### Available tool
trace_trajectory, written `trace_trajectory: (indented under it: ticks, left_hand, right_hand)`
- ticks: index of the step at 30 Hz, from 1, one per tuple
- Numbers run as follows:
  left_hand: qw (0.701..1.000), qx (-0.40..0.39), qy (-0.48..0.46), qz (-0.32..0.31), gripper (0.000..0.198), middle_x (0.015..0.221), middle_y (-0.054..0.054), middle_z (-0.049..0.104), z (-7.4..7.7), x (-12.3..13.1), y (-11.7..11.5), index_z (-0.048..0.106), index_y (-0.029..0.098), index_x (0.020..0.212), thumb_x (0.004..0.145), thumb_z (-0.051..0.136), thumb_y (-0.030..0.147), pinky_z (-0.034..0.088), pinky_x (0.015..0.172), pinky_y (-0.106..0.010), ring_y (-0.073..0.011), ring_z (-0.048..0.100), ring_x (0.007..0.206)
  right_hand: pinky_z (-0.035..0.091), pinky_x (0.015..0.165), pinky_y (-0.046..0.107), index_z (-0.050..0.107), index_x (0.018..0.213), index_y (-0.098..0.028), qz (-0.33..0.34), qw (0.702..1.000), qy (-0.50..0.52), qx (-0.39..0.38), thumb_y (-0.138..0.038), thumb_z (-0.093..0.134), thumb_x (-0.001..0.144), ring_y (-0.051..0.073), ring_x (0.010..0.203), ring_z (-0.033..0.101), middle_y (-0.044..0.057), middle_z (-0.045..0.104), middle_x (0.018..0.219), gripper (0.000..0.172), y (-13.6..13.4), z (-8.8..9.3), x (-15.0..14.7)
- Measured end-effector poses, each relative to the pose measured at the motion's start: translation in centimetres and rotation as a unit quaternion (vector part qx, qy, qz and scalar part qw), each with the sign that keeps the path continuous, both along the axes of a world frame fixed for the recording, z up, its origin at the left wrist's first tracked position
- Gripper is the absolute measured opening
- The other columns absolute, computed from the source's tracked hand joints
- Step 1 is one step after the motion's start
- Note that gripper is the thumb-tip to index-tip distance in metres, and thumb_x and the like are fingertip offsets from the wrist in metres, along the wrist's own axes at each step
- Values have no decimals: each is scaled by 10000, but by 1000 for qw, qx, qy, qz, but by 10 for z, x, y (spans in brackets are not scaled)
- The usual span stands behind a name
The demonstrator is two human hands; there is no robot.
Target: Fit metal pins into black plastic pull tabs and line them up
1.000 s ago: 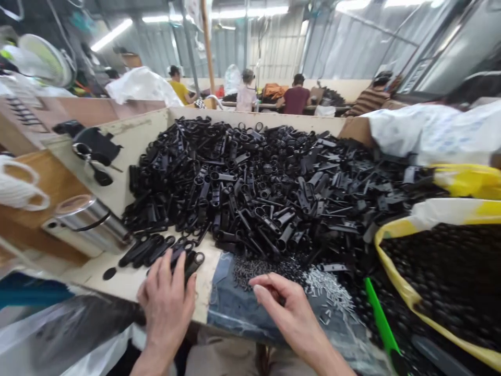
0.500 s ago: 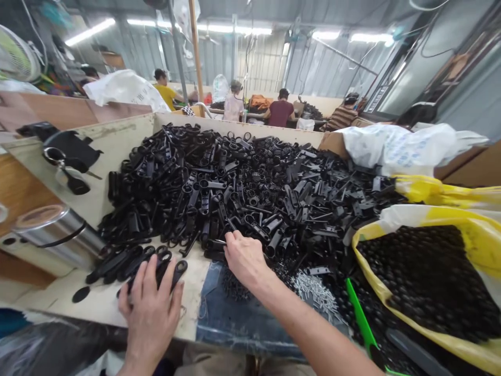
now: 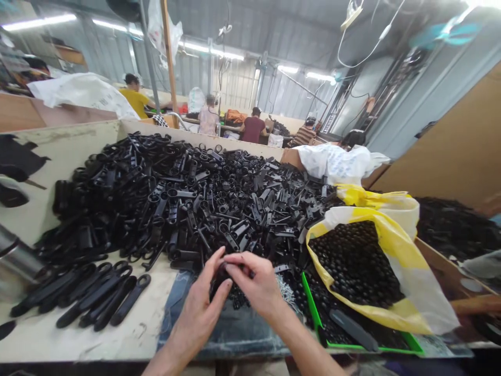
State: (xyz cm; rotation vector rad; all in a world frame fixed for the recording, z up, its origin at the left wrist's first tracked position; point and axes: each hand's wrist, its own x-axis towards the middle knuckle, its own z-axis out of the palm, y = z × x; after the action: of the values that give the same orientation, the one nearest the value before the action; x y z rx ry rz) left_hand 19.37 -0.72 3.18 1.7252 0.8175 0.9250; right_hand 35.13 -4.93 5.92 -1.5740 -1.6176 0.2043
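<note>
My left hand (image 3: pixel 201 295) and my right hand (image 3: pixel 256 282) meet at the front of the heap, above a dark blue mat (image 3: pixel 211 331). Both hands have their fingers bent inward around something dark, mostly covered by the fingers, so its kind cannot be made out. Right behind them rises a big heap of black plastic parts (image 3: pixel 183 196), many with a ring at one end. Small silver pins (image 3: pixel 287 292) lie just right of my right hand. Left of the mat, several black handles with ring ends (image 3: pixel 131 300) lie side by side on the pale tabletop (image 3: pixel 129 342).
At the right, a yellow and white bag (image 3: pixel 422 292) full of small black pieces rests on a green tray (image 3: pixel 310 303) holding a dark grey scoop-like piece (image 3: pixel 354 330). A metal flask (image 3: pixel 18 261) stands far left. Several people work beyond the bin's back wall (image 3: pixel 235 144).
My left hand has left the row of handles and come right to meet my right hand, which has drawn back from the heap. The camera view has turned to the right.
</note>
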Motion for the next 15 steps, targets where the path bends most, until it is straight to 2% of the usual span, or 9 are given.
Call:
trace_trajectory:
  ticks: [2,3,5,7,10,13,15]
  left_hand:
    - [988,-130,-55,-56,623,1082,-66,739,-5,5,-6,433,264,1521,970,590,510,608,813,-363,-240,729,933]
    - [977,-191,-74,-59,663,930,-36,728,-9,5,-8,436,246,1510,945,622,539,597,644,-311,-212,716,764]
    - [953,-284,-102,-32,721,757,9,675,-19,0,-12,508,209,1422,853,723,595,468,421,-231,-161,617,547]
    - [931,-342,-127,12,700,722,8,673,-27,-7,-14,605,189,1272,752,822,605,378,366,-184,-119,547,481]
    - [898,-410,-151,48,635,729,-5,692,-31,-16,-20,681,176,1132,679,899,565,336,372,-155,-75,494,460]
    - [869,-464,-163,51,637,733,-14,695,-28,-17,-27,719,167,1096,627,943,535,330,388,-154,-71,492,476]
    - [857,-484,-171,46,643,730,-24,698,-24,-16,-30,728,153,1093,613,958,514,324,399,-156,-72,490,485]
  right_hand:
    - [488,526,188,791,1016,-218,-6,1000,22,-13,-219,641,963,101,562,614,-13,770,826,159,-12,-11,7]
    - [476,508,193,794,996,-213,-17,999,27,-20,-239,642,956,103,553,603,-3,768,841,158,-17,-15,16]
    - [468,515,215,794,963,-196,-55,997,26,-37,-270,625,954,117,567,599,32,761,891,185,-22,-20,41]
    - [477,563,240,788,941,-181,-98,993,11,-63,-264,595,958,143,609,621,49,748,872,211,-20,-22,67]
    - [494,663,263,777,913,-200,-127,984,-33,-123,-226,622,935,184,722,689,36,747,830,159,-8,-25,88]
    - [490,735,260,763,930,-230,-114,973,-93,-176,-224,703,908,199,844,726,19,750,880,64,9,-28,79]
    - [483,740,253,748,971,-238,-104,965,-133,-199,-219,724,908,197,895,734,19,744,965,70,17,-28,66]
